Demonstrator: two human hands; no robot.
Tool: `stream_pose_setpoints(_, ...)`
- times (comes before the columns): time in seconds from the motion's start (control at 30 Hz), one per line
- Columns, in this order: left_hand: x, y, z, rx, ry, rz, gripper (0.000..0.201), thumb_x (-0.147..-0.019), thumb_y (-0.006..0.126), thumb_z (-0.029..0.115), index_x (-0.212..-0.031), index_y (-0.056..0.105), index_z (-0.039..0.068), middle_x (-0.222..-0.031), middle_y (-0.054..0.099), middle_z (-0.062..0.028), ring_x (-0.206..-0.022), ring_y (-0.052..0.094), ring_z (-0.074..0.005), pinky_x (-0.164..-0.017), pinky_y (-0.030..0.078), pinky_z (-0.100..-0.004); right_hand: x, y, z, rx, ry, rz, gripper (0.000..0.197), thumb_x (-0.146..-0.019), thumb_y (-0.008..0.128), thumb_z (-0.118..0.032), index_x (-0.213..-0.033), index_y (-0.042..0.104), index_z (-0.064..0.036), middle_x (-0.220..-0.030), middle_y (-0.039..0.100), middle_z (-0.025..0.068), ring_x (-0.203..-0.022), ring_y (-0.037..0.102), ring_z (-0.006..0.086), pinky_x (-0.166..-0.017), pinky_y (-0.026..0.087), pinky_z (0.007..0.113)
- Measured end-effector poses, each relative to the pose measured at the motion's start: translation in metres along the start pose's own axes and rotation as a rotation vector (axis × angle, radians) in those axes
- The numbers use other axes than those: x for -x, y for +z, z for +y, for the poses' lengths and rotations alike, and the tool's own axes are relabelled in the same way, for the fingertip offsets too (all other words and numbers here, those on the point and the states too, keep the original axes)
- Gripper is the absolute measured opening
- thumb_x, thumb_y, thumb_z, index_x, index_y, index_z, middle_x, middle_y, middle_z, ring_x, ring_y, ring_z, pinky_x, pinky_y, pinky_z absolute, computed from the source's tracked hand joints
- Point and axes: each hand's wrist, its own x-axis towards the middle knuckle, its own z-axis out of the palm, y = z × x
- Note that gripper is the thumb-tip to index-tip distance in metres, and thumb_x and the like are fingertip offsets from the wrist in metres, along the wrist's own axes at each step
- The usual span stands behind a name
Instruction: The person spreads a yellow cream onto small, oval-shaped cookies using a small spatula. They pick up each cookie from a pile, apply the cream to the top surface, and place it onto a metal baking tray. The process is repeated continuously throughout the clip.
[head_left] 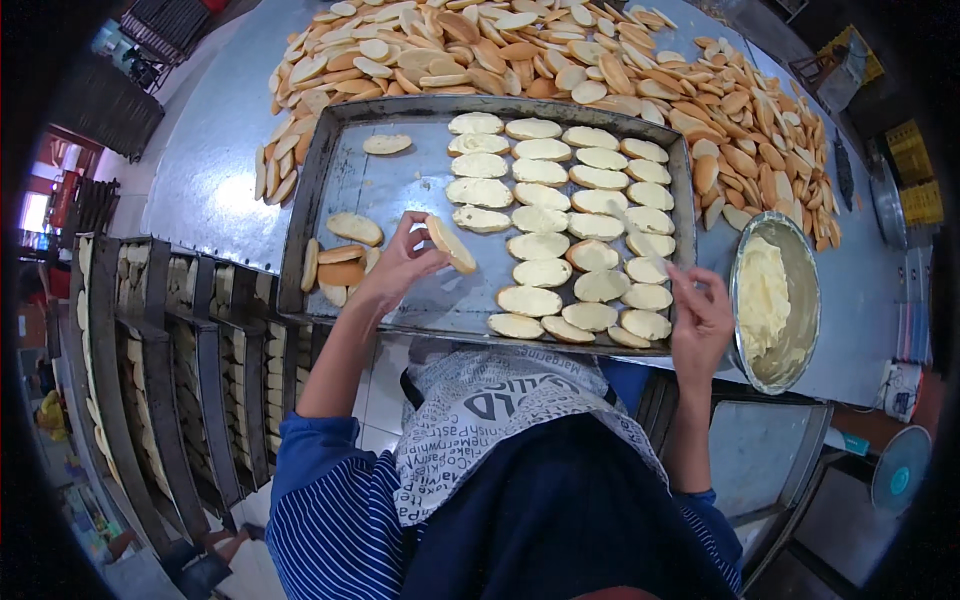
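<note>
My left hand (400, 262) pinches an oval bread slice (451, 244), tilted on edge above the bare part of a large metal tray (425, 297). My right hand (700, 318) is closed round a spreading knife, its pale, blurred blade (640, 232) pointing up and left over the tray's right side. Rows of slices coated in pale cream (541, 246) cover the right half of the tray. At its lower left lie several loose slices (355, 229), and one more slice (387, 145) rests near the far left corner. A metal bowl (814, 315) of pale yellow cream (764, 290) stands beside my right hand.
A wide heap of bread slices (480, 50) spreads behind and right of the tray on the metal table (205, 190). Stacked trays of bread (185, 400) stand at lower left. A bare tray (760, 450) sits at lower right, beside a round scale-like object (902, 470).
</note>
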Motion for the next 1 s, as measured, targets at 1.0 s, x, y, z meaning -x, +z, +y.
stream_pose_setpoints(1.0, -0.008, -0.055, 0.029, -1.603, 0.386, 0.442, 0.033, -0.068, 0.072, 0.009, -0.096, 0.055, 0.009, -0.101, 0.055, -0.0070, -0.100, 0.051, -0.0301, -0.081, 0.043, -0.0401, -0.004, -0.141, 0.107, 0.565, 0.372, -0.277, 0.019, -0.077, 0.063, -0.004, -0.095, 0.071, -0.0042, -0.082, 0.067, 0.0125, -0.072, 0.063, 0.0246, -0.068, 0.047, 0.032)
